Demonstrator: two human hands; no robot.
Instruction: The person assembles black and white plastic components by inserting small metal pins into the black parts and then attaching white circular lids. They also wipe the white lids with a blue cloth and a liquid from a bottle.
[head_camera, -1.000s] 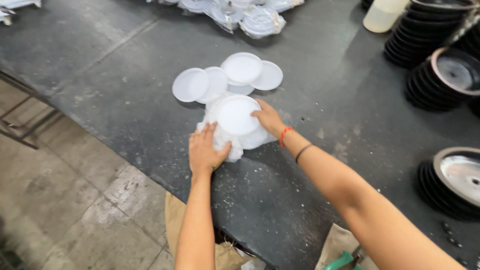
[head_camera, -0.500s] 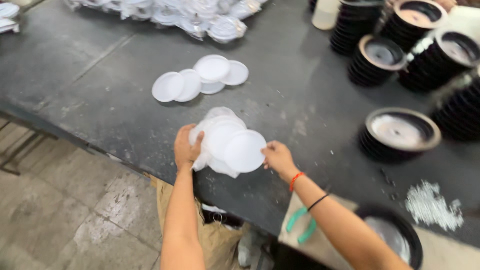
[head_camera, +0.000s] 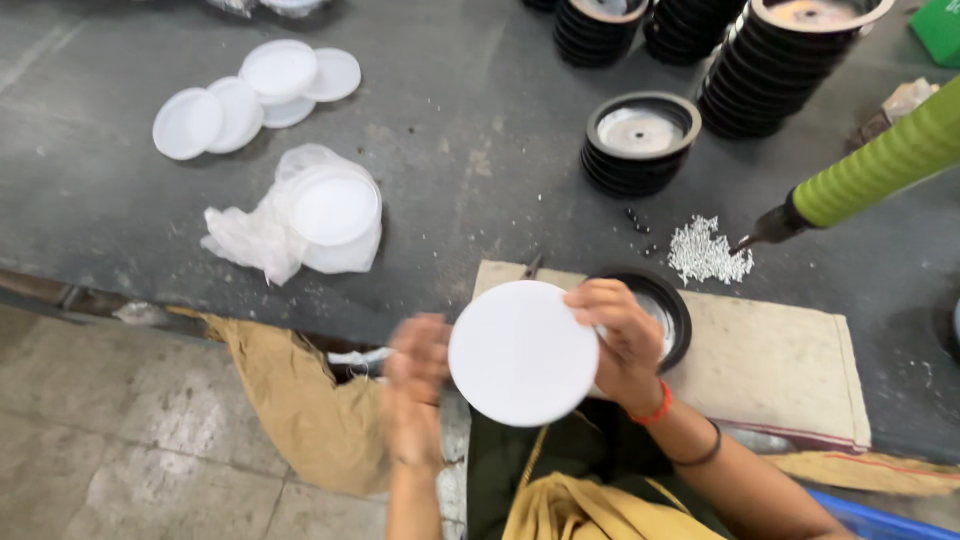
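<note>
Left hand (head_camera: 418, 372) blurred beside disc (head_camera: 522, 352)

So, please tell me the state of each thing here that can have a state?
Round white plastic lid: held up by right hand, off the table.
Left hand: blurred, beside the lid.
Clear plastic bag of lids: open, crumpled.
Black round dish: uncovered, on beige cloth.

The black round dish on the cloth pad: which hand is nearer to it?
Right. The right hand holds a white disc directly in front of the black dish, overlapping it; the left hand is beyond the disc's far edge.
</note>
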